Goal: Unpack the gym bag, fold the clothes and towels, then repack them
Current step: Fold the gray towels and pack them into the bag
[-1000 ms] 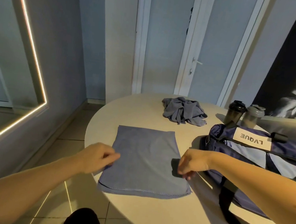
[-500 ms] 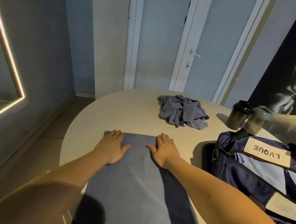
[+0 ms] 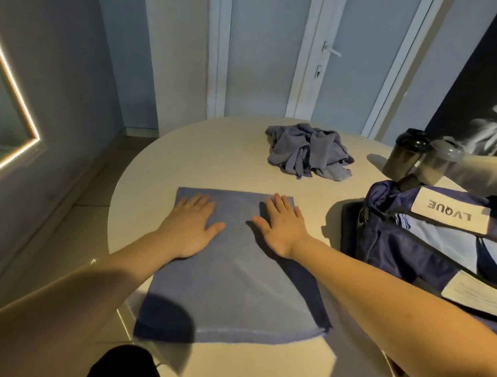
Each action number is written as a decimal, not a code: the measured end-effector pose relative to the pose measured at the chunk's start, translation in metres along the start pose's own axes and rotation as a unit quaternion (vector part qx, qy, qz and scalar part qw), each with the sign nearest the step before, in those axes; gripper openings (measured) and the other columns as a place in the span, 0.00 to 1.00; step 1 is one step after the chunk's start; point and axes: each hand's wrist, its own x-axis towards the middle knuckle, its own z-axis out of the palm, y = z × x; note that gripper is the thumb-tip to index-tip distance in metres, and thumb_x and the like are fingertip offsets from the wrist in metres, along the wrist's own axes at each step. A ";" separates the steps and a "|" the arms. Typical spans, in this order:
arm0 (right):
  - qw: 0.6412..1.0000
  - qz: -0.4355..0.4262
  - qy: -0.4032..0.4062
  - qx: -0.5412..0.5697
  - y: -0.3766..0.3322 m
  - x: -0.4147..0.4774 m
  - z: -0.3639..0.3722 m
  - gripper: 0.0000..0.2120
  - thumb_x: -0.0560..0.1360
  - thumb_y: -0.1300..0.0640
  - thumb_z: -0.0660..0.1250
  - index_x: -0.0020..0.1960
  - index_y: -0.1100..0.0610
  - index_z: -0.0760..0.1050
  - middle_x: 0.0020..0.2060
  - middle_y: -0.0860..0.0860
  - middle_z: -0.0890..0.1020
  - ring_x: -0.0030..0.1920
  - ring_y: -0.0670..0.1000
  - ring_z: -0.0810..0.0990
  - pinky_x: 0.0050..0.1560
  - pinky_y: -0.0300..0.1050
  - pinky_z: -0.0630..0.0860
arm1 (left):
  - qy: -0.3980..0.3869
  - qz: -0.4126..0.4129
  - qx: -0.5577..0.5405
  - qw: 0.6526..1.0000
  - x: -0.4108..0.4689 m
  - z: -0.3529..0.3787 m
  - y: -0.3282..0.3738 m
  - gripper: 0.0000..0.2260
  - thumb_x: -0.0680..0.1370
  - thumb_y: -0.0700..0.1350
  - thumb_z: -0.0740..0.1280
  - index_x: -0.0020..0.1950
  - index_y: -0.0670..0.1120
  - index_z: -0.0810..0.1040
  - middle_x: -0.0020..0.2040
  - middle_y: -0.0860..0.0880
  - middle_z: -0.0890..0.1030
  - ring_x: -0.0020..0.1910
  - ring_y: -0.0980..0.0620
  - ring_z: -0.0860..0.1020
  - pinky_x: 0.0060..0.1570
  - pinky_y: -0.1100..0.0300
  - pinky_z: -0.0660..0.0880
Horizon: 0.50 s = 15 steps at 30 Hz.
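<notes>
Both hands lie flat with fingers straight on the far end of the towel (image 3: 231, 278), left hand (image 3: 190, 222) and right hand (image 3: 283, 225) side by side at frame centre, holding nothing. To smooth it well, I would sweep the palms outward and toward the near hem with even pressure before the next fold. Clothes (image 3: 309, 151) wait crumpled at upper centre; the bag (image 3: 419, 243) sits at right.

We see through single head-worn wide-angle camera: faces forward and down, close over towel (image 3: 231, 278) on table (image 3: 214, 154), door (image 3: 261, 51) beyond.
</notes>
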 end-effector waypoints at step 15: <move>0.987 -0.087 0.054 0.120 0.000 -0.174 0.017 0.31 0.83 0.38 0.51 0.75 0.59 0.69 0.76 0.55 0.67 0.76 0.58 0.63 0.75 0.49 0.58 | 0.016 0.146 -0.036 0.988 -0.145 0.018 0.059 0.32 0.80 0.67 0.57 0.80 0.53 0.64 0.81 0.56 0.58 0.79 0.56 0.55 0.77 0.62 0.47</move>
